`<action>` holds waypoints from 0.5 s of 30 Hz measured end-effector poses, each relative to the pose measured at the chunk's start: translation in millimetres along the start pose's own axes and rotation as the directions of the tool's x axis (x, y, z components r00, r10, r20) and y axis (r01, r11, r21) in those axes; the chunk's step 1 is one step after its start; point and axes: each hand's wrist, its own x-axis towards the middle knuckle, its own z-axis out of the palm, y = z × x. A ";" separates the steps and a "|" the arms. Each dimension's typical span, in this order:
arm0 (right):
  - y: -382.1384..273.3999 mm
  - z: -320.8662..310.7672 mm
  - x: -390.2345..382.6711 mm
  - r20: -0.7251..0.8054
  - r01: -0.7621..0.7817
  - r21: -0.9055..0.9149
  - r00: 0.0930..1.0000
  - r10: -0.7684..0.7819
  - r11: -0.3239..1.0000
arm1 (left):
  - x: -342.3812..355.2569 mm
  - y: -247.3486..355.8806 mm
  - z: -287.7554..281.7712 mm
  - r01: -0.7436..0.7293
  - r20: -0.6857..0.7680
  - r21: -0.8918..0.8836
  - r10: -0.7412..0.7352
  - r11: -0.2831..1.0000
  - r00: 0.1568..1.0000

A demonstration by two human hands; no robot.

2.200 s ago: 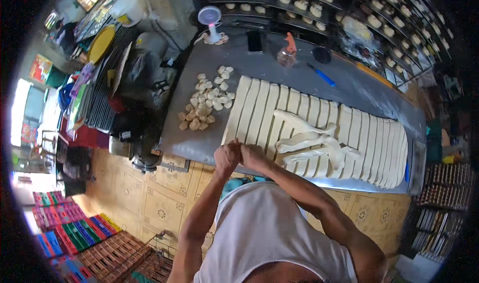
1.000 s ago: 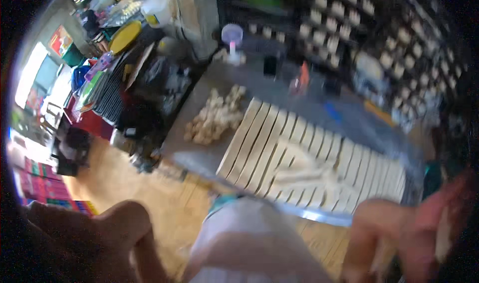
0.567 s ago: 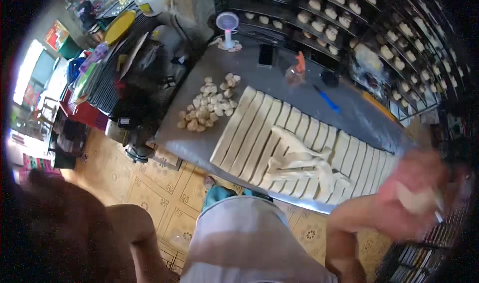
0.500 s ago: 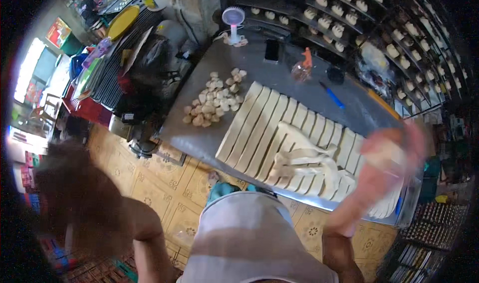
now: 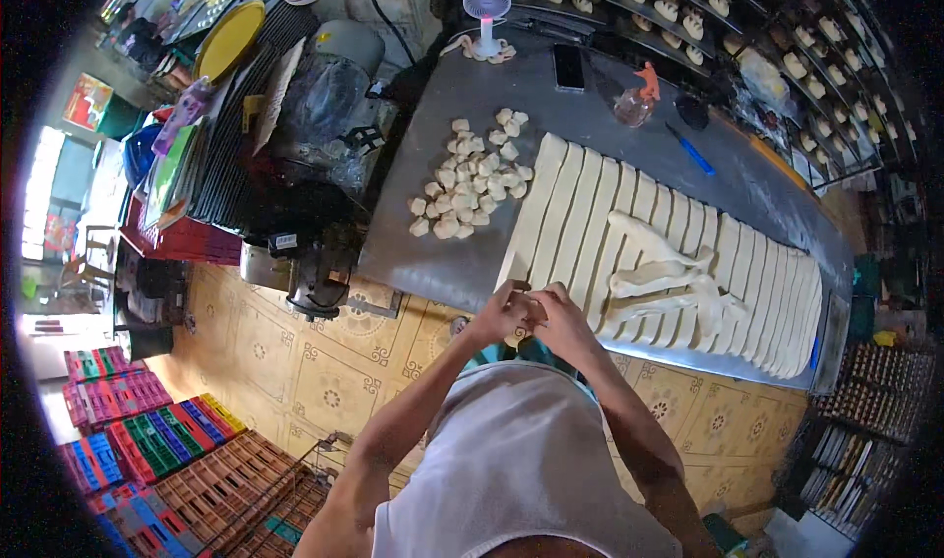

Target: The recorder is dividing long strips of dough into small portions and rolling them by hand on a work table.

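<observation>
My left hand (image 5: 501,314) and my right hand (image 5: 559,314) meet at the near edge of the metal table (image 5: 433,278), fingers curled against each other; whatever lies between them is hidden. Just beyond them, a long slab of pale dough (image 5: 541,219), cut into parallel strips, covers the table's right part, with loose twisted dough lengths (image 5: 654,268) lying on it. To its left is a loose pile of small dough pieces (image 5: 462,184).
Behind are a small fan (image 5: 486,7), phone (image 5: 568,66), spray bottle (image 5: 634,106), blue-handled knife (image 5: 688,145) and racks of shaped dough (image 5: 669,17). Stacked trays (image 5: 221,184) and machinery (image 5: 320,288) stand left, plastic crates (image 5: 152,440) lower left, a co-worker (image 5: 138,37) further back.
Both my hands have come down from either side of my head and now meet at the table's front edge. The view has shifted, with the table higher in the picture.
</observation>
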 end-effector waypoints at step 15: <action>40.2 -25.5 30.7 -0.014 -0.037 -0.166 0.999 0.035 0.985 | 51.7 72.4 60.9 0.182 -0.346 0.804 0.197 0.566 0.917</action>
